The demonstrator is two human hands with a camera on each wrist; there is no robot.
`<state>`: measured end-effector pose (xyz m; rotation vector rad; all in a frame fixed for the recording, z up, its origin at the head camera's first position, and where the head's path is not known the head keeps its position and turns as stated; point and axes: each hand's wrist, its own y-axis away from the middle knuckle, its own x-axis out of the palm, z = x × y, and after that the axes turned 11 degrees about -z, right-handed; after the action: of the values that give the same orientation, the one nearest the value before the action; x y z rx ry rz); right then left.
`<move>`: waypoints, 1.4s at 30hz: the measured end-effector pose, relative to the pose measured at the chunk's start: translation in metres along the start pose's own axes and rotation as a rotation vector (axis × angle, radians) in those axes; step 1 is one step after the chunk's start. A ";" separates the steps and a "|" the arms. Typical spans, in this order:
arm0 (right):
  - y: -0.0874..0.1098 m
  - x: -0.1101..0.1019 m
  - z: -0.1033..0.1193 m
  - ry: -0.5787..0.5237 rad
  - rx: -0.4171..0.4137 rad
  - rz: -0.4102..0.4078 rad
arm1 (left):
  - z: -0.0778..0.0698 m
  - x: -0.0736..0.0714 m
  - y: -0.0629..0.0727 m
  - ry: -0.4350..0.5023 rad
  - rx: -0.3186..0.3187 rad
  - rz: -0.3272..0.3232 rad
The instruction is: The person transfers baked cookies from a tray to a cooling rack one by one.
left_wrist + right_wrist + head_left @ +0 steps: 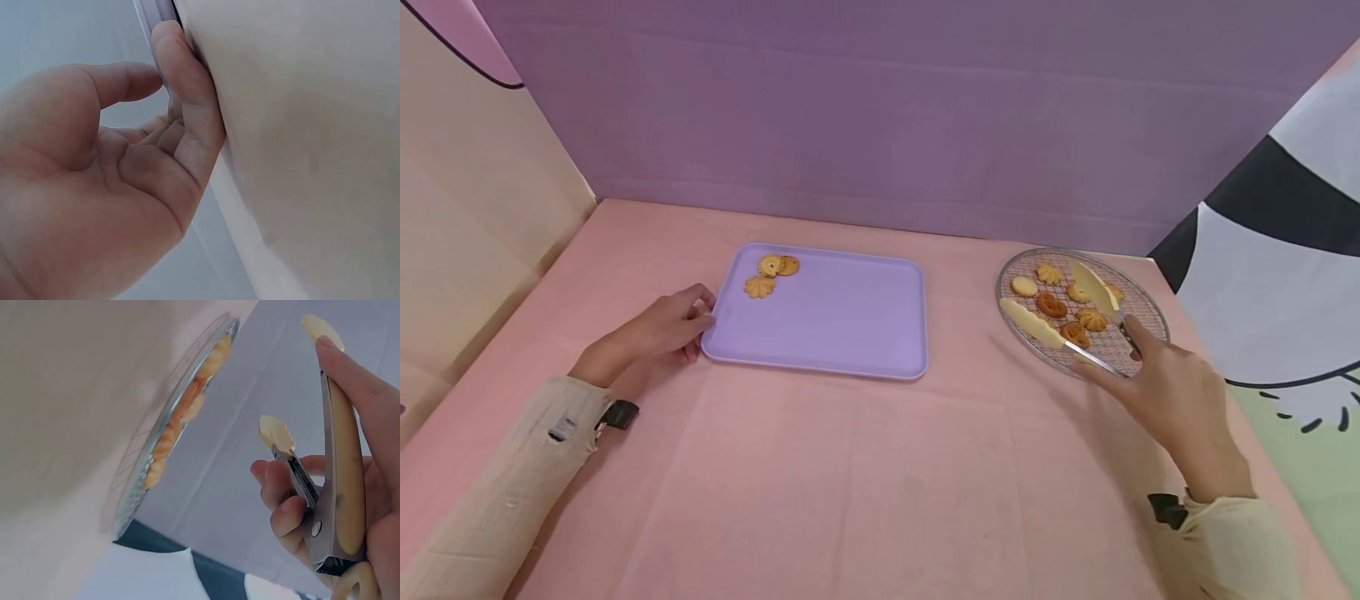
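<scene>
My left hand (673,323) pinches the left edge of a lilac tray (842,329) between thumb and fingers. Three golden cookies lie at the tray's upper left: a flower-shaped cookie (760,287), a ring-like cookie (770,266) and a round one (790,266) partly beneath it. Far to the right, my right hand (1180,396) grips metal tongs (345,481) with cream-coloured tips. The tong arms are spread apart over a round wire rack (1138,310), with nothing clamped between the tips. On the rack sit several cookies, including a pretzel-like brown cookie (1052,305) and a pale round one (1024,287).
Pink cloth (880,483) covers the table. A purple panel (880,117) rises behind it, a cream panel (467,192) stands at the left, and a patterned panel (1285,275) at the right, close beside the rack.
</scene>
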<state>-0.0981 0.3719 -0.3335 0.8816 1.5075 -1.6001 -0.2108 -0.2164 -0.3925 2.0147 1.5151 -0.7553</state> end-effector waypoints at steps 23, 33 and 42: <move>-0.016 0.009 0.096 -0.070 -0.315 -0.089 | 0.005 0.001 -0.001 0.003 0.010 -0.014; -0.027 0.031 0.141 -0.118 -0.390 -0.035 | 0.004 0.004 -0.001 0.015 0.007 -0.011; -0.039 0.048 0.179 -0.123 -0.489 -0.001 | 0.003 0.002 0.001 0.004 0.017 -0.017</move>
<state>-0.1533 0.1914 -0.3448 0.4972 1.7039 -1.1798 -0.2101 -0.2169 -0.3961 2.0193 1.5347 -0.7739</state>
